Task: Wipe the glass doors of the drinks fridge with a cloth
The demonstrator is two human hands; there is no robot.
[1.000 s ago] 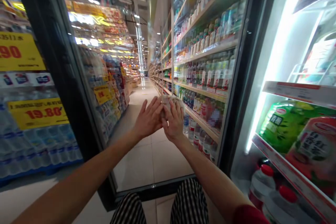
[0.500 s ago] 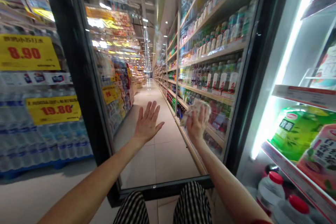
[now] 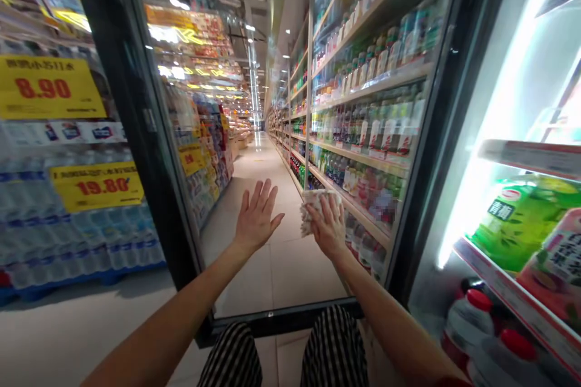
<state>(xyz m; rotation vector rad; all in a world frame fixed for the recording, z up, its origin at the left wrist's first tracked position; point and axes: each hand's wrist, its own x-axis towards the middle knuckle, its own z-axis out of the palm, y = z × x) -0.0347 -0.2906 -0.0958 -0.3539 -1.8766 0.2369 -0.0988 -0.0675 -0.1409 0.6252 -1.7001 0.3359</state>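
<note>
A glass door [image 3: 240, 290] in a black frame [image 3: 136, 115] stands in front of my knees. Flat against the glass, fingers spread, my left hand [image 3: 258, 217] holds nothing. To its right, my right hand [image 3: 330, 230] presses a crumpled whitish cloth [image 3: 308, 222] to the pane, its fingers laid over the cloth. Part of the cloth is hidden under the palm and fingers. Shelves of bottles [image 3: 376, 133] show in the glass behind my right hand.
On the right is a lit cooler with green drink packs [image 3: 517, 224] on a shelf and red-capped bottles [image 3: 469, 320] below. Stacked water bottles [image 3: 86, 242] with yellow price signs [image 3: 49, 87] stand left of the door frame. My checkered-clad knees [image 3: 336, 344] are close to the door's bottom edge.
My right hand has slid left and slightly down across the glass with the cloth, closer to my left hand. The left hand stays almost in place on the pane.
</note>
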